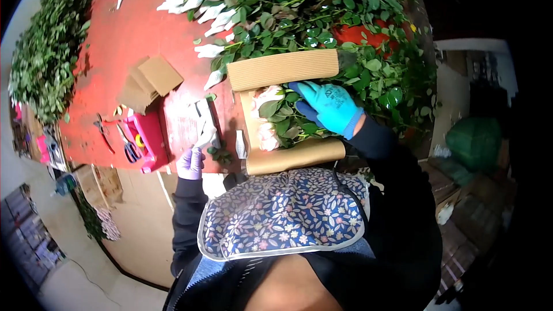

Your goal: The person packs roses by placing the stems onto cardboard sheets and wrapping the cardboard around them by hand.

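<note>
My left hand (190,163), in a pale purple glove, pinches a white bud sleeve (205,135) at the table's front edge. Beneath that sleeve lies a grey, narrow object (206,116) that I cannot make out. Another white sleeve (241,144) rests just to the right. My right hand (331,108), in a blue glove, lies over the leaves and stems of pale pink roses (268,136), its thumb and fingers apart; the palm side is hidden. The roses lie on a sheet of brown corrugated cardboard (282,70), whose far and near sides are folded up around them.
Leafy rose stems (288,17) with white-sleeved heads cover the back right of the red table (124,34). Cardboard pieces (151,80), a pink holder (151,138), scissors (129,144) and red-handled pruners (105,132) lie at left. A leafy pile (49,52) stands far left.
</note>
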`<state>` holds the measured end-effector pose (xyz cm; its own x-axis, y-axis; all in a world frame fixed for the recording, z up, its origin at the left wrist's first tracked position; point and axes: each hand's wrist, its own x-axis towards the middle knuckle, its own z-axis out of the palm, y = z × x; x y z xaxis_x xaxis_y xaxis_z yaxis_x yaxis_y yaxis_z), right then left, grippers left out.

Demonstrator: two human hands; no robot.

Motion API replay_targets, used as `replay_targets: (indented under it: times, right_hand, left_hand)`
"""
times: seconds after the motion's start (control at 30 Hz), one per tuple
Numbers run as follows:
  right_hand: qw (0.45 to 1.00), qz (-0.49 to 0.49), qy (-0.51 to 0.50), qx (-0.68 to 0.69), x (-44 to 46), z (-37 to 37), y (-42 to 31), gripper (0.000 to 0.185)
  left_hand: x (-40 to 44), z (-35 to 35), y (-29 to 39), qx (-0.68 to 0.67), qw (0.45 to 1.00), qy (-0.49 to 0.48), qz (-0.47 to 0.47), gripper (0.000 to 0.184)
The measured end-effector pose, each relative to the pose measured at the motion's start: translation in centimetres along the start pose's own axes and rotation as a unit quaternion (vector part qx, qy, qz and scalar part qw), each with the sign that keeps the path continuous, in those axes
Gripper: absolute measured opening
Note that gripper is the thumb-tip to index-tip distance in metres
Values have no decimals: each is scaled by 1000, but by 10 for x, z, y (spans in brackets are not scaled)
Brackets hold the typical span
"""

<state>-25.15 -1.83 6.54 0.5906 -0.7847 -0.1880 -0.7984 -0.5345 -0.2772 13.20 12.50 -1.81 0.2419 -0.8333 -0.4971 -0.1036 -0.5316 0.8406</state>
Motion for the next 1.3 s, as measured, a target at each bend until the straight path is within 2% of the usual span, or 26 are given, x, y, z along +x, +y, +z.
replay_targets:
  times: [0.07,0.13,0.2,0.23,0.27,0.3,0.33,0.37,0.4,0.43,0.47,0.5,0.53,0.57,0.6,0.63,0.67,0.7,0.77,0.93,1.0,1.07,1.13,1.2,1.27,1.3]
  right_hand:
    - [996,-7,28,87,-3,-7,0,47]
    - [990,-34,48,129,-1,-21,-3,41]
    - [990,-44,51,124,1,-38,-10,36]
    - [987,-56,83,126,1,-46,-17,31]
    - [987,-64,73,126,1,-51,-20,31]
    - [982,-81,85,148,1,-55,-23,30]
    - [976,-97,98,168,1,-60,-27,29]
    - [971,-86,57,216,2,-65,-33,30]
    - [971,-90,52,217,3,-62,-34,30]
    - [967,-129,1,221,3,-57,-35,32]
    - [959,-167,-52,224,2,-51,-36,34]
    - [957,-188,-81,206,5,-43,-34,36]
    - [968,-179,-118,129,8,-34,-39,31]
    - [971,-165,-134,109,13,-24,-42,27]
    - [973,-153,-147,86,17,-18,-44,24]
    - [971,-161,-156,80,19,-17,-47,24]
    - [976,-144,-154,46,22,-17,-49,22]
    - [980,-126,-151,12,24,-16,-51,20]
    - [978,-126,-169,-9,25,-12,-53,20]
    - [975,-157,-147,-58,21,18,-41,24]
    - [977,-165,-126,-54,19,20,-40,25]
    - [978,-172,-104,-50,19,24,-40,27]
    - [970,-170,-146,-97,19,28,-42,31]
    - [969,-169,-157,-88,19,28,-40,33]
    - [979,-161,-123,34,20,29,-35,33]
    - [975,-126,-168,74,22,25,-34,32]
  left_hand:
    - [-5,-23,-19,64,997,-32,30,29]
    - [-9,-45,-49,94,994,17,45,31]
    - [-23,-69,-57,86,995,27,-38,31]
    - [-31,-90,-76,110,990,-6,-90,32]
    - [-38,-108,-96,133,980,-42,-141,33]
    - [-46,-119,-99,278,933,-90,-210,40]
    - [-56,-131,-106,387,861,-152,-292,46]
    - [-82,-149,-143,505,823,-104,-239,42]
    - [-92,-156,-159,593,769,-102,-216,37]
    - [-101,-164,-175,674,706,-98,-195,33]
    - [-81,-164,-164,727,639,-143,-208,27]
    - [-55,-121,-90,693,643,-163,-281,27]
    - [-40,-95,-47,682,671,-210,-201,30]
    - [-33,-62,-3,635,752,-143,-107,23]
    - [-27,-48,-6,550,822,-94,116,20]
    - [-18,-19,27,475,854,-121,177,23]
    - [-15,9,71,465,841,-154,231,25]
    - [-11,29,80,407,853,-140,295,28]
    - [6,63,84,284,878,-178,341,30]
    - [29,94,61,225,900,-236,288,33]
    - [24,99,63,141,917,-265,264,37]
    - [26,102,67,154,911,-277,262,42]
    - [27,106,68,251,871,-244,344,42]
    - [29,110,66,265,873,-250,323,39]
    - [31,113,65,283,870,-246,322,34]
    - [30,112,67,296,869,-240,317,29]
